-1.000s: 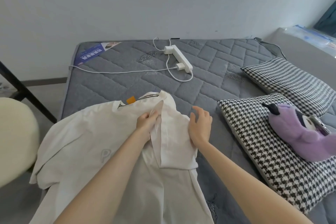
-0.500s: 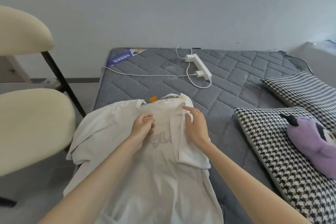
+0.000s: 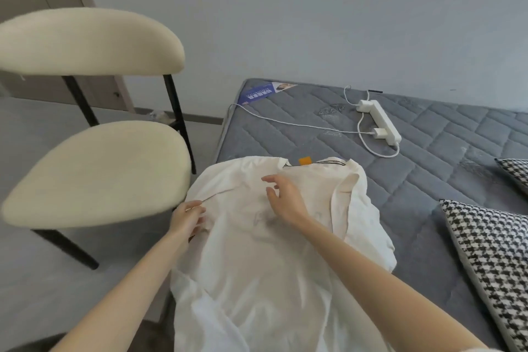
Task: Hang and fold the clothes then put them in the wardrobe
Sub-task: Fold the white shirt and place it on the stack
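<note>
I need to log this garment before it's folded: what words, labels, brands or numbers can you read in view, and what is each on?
Nothing here is clear enough to quote.
Blue label on the mattress corner: white characters, too blurred.
Black neck tape inside the white shirt collar: lettering too small.
Orange tag at the collar: nothing legible.
Grey print on the shirt chest: faint and blurred.

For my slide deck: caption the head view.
Left hand pinches white shirt on mattress; right hand open over it.

Left hand (image 3: 187, 217) pinches shirt (image 3: 257, 271); right hand (image 3: 283, 197) hovers, fingers spread.
</note>
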